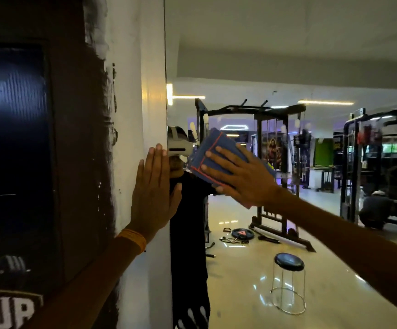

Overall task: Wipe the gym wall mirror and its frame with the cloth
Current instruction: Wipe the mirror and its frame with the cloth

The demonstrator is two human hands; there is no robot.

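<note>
One left hand [154, 186], one right hand [240, 176], one cloth [216, 146], one mirror [287, 55], one poster [12, 138], one stool [289, 262]

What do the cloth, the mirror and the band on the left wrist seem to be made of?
Cloth: soft woven fabric, matt blue with red stripes; it lies in folded layers. The fibre cannot be told.
Mirror: glass with a glossy finish; it reflects the gym machines and lights sharply.
Band: probably orange thread or cord, matt; thin strands seem to show.
</note>
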